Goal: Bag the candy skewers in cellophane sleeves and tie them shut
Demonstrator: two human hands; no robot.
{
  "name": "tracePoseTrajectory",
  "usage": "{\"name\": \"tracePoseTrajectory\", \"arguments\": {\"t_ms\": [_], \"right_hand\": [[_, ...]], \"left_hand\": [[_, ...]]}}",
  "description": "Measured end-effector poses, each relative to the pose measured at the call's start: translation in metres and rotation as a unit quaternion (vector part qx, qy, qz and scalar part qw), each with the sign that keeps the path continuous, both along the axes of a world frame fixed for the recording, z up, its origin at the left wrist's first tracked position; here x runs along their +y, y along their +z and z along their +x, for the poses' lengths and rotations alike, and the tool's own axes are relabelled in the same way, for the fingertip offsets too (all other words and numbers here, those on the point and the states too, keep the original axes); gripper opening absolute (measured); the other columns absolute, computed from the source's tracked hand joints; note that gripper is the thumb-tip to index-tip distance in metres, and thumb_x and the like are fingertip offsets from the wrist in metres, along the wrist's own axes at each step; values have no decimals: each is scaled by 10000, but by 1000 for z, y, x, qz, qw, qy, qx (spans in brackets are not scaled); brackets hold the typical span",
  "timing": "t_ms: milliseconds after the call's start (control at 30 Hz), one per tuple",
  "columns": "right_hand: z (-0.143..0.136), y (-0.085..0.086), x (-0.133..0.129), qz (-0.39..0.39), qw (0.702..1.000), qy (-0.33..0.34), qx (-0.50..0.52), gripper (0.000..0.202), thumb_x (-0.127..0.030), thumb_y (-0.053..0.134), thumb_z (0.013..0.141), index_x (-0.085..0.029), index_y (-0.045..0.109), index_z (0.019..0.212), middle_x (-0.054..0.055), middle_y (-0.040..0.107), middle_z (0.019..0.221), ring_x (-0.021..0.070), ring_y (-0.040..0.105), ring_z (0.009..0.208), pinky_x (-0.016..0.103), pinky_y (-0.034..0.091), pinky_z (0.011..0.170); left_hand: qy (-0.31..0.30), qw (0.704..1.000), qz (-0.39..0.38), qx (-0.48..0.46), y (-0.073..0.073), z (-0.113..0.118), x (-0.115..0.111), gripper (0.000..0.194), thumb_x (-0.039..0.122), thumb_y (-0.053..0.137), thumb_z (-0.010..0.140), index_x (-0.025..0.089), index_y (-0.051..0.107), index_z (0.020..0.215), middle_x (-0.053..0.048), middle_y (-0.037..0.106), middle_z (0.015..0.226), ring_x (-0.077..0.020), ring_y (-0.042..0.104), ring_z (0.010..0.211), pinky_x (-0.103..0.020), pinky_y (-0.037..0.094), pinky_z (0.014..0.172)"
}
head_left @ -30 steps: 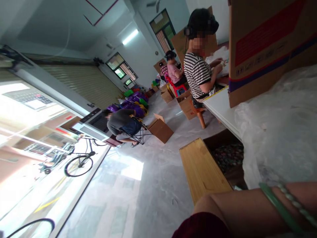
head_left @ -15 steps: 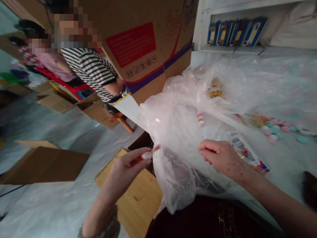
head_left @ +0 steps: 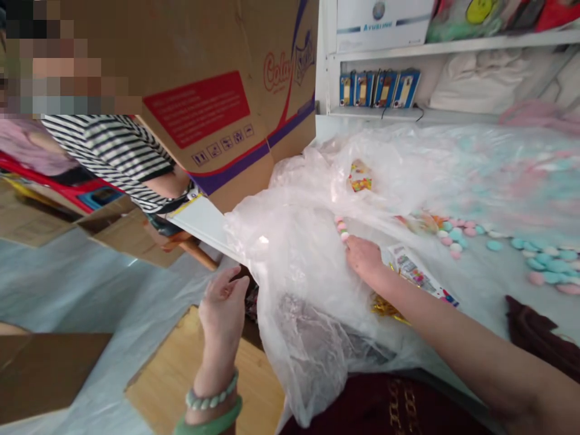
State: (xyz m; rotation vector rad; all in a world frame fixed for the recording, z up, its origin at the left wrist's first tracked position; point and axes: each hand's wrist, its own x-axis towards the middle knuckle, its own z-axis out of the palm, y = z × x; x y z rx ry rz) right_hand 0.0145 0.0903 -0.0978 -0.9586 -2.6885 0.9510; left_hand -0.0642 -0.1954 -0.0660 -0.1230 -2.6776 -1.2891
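Observation:
My left hand (head_left: 225, 296) is raised over the left edge of the plastic-covered table, fingers curled but apart, with nothing seen between them. On the table, my right hand (head_left: 362, 257) has its fingers closed at the lower end of a skewer of pink, white and green candies (head_left: 341, 229). The stick itself is hidden by my fingers. Gold twist ties (head_left: 385, 306) lie below my right wrist, and a printed packet (head_left: 419, 272) lies to its right. Clear plastic sheeting (head_left: 294, 241) spreads under and around the skewer.
A large cardboard box (head_left: 217, 78) stands at the back left, beside a person in a striped shirt (head_left: 122, 151). Pink, blue and white candies (head_left: 553, 263) lie at the right near a dark cloth (head_left: 534, 332). A wooden stool (head_left: 254, 386) is below my left hand.
My left hand has opened, and the small colourful item it held is gone from it. My right hand has moved up to the skewer and closed at its lower end. The view has shifted right.

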Motion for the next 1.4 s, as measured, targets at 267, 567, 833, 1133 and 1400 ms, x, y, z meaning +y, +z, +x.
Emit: {"name": "tracePoseTrajectory", "arguments": {"t_ms": [267, 567, 833, 1133, 1400], "right_hand": [[41, 20, 31, -240, 966, -14, 92, 182, -305, 483, 780, -180, 500, 649, -26, 498, 552, 105, 501, 481, 222, 383, 470], [160, 32, 63, -437, 840, -149, 285, 194, -279, 689, 622, -171, 557, 716, -53, 511, 533, 51, 374, 426, 186, 237, 408], [198, 15, 60, -456, 782, -274, 325, 217, -272, 689, 582, -188, 495, 628, -112, 305, 410, 37, 180, 374, 223, 70, 399], [208, -1, 71, -223, 933, -234, 158, 211, -347, 603, 686, -171, 694, 757, -20, 590, 627, 143, 525, 650, 250, 319, 584], [191, 1, 66, -70, 967, -219, -112, 324, -435, 541, 759, -281, 695, 1000, 34, 715, 923, 235, 621, 826, 279, 292, 566]], "left_hand": [[-183, 978, 49, 83, 55, 57, 66, 174, 282, 619, 791, 210, 717, 915, -64, 658, 1111, -191, 629, 946, -277, 512, 750], [-389, 908, 18, -152, 32, 92, 156, 185, 251, 595, 774, 179, 716, 894, -28, 682, 786, -134, 578, 657, -251, 436, 621], [-429, 855, -284, 65, 9, 121, 272, 334, 436, 490, 875, 180, 701, 831, -95, 643, 875, -214, 601, 823, -316, 429, 721], [-521, 754, -351, 195, -25, 136, 261, 788, 564, 611, 782, 222, 346, 1440, -218, 248, 1525, -381, 234, 1400, -612, 236, 1062], [-421, 799, -387, 186, -41, 95, 238, 656, 490, 442, 908, 130, 350, 1449, -252, 270, 1513, -387, 236, 1409, -623, 213, 1083]]}}
